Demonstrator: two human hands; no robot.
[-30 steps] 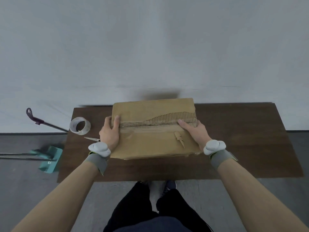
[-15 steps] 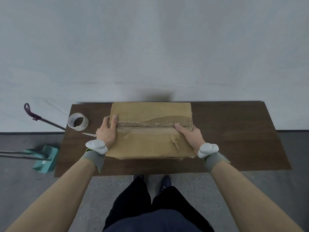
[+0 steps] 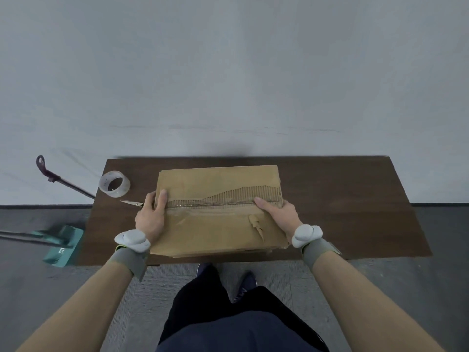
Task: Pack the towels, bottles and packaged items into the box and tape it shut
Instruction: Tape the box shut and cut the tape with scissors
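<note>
A brown cardboard box [image 3: 218, 224] lies closed on the dark wooden table [image 3: 355, 199], its flaps meeting along a middle seam covered with clear tape. Torn corrugated card shows along the far flap. My left hand [image 3: 152, 214] grips the box's left end, thumb on top by the seam and fingers down the side. My right hand [image 3: 279, 214] holds the right end the same way, thumb lying along the seam. The box's contents are hidden.
A roll of clear tape [image 3: 114, 184] stands at the table's back left. Scissors [image 3: 132, 203] lie beside my left hand. A teal broom and dustpan [image 3: 61, 245] rest on the floor to the left. A pale wall rises behind the table.
Both hands keep their hold on the box ends. The view has shifted slightly; the box looks a little nearer the table's front edge.
</note>
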